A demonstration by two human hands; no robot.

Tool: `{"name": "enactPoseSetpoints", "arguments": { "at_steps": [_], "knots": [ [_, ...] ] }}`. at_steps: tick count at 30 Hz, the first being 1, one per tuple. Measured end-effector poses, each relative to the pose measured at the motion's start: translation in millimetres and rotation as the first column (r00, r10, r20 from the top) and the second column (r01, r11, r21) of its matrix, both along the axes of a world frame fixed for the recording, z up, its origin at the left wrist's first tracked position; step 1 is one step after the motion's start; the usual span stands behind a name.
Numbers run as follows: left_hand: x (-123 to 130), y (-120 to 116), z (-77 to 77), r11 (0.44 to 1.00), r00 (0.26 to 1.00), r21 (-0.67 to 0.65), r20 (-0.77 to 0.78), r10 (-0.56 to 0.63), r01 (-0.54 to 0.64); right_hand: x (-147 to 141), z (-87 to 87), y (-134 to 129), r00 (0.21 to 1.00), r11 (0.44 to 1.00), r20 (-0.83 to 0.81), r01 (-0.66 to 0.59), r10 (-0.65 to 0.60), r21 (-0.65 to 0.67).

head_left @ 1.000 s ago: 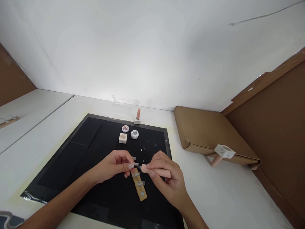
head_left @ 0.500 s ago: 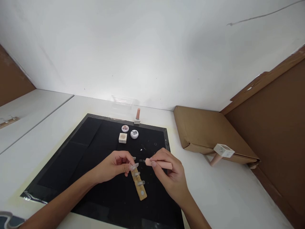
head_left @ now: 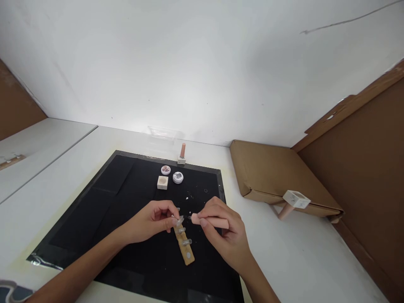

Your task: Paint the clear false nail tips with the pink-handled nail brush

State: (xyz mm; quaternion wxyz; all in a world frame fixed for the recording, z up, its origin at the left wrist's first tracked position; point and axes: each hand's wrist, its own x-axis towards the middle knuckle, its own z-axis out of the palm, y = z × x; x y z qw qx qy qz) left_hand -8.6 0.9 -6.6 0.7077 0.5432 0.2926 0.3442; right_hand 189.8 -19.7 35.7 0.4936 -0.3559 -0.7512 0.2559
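My left hand (head_left: 159, 219) pinches a clear false nail tip (head_left: 180, 220) between thumb and fingertips, over the upper end of a tan wooden strip (head_left: 186, 253). More clear nail tips (head_left: 187, 242) stick up from that strip, and a pale round spot shows at its near end. My right hand (head_left: 224, 231) is closed around the pink handle of a nail polish brush (head_left: 214, 221). The dark bristles point left and reach the edge of the held nail tip; whether they touch it I cannot tell.
On the black mat (head_left: 132, 261) stand a square white block (head_left: 162, 182) and two small round pots (head_left: 178, 177). A pink-capped bottle (head_left: 182, 155) is at its back edge. At right, another pink-capped bottle (head_left: 296, 199) lies against a cardboard box (head_left: 271, 168). A clear tray (head_left: 162, 134) sits behind.
The brush in my right hand has moved slightly left and down, bringing its bristles to the nail tip. The nail tip has tilted a little; my left hand is almost still.
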Motion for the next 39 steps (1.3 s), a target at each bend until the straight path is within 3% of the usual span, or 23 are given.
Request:
{"name": "enactPoseSetpoints", "arguments": {
  "at_steps": [4, 9, 15, 21, 27, 32, 37, 39],
  "knots": [
    [-0.5, -0.8, -1.2, 1.0, 1.0, 0.025, -0.015, -0.003, 0.003, -0.4, -0.3, -0.8, 0.993, 0.993, 0.014, -0.115, 0.115, -0.027],
    [-0.7, -1.4, -1.9, 0.999, 1.0, 0.04, -0.01, -0.011, 0.011, 0.9, -3.0, 1.0, 0.999, 0.997, 0.026, 0.038, -0.037, -0.063],
    [-0.9, -0.8, -1.6, 0.999, 1.0, 0.036, -0.03, -0.005, 0.006, 0.0, -1.3, 0.8, 0.997, 0.995, -0.013, -0.077, 0.077, -0.055],
    [-0.8, -1.6, -2.3, 0.999, 0.999, 0.042, -0.031, -0.007, 0.008, 1.2, -2.8, 1.6, 0.999, 0.995, 0.002, 0.045, -0.045, -0.091],
    [0.0, -1.0, -1.8, 0.999, 0.999, 0.032, -0.032, -0.006, 0.007, -0.1, -2.2, -0.4, 0.996, 0.994, 0.004, -0.087, 0.088, -0.064],
    [-0.1, -0.8, -3.1, 0.999, 1.0, 0.04, -0.028, -0.012, 0.014, 0.1, -5.2, 0.3, 0.999, 0.998, 0.025, 0.041, -0.04, -0.047],
    [-1.1, -0.8, -3.3, 1.0, 1.0, 0.028, 0.004, -0.015, 0.015, -0.5, -3.3, -0.6, 0.995, 0.995, -0.023, -0.098, 0.097, -0.033],
    [-1.1, -0.9, -3.2, 1.0, 1.0, 0.025, 0.011, -0.016, 0.016, -0.7, -3.5, -0.3, 0.997, 0.995, -0.006, -0.083, 0.083, -0.046]
  ]
}}
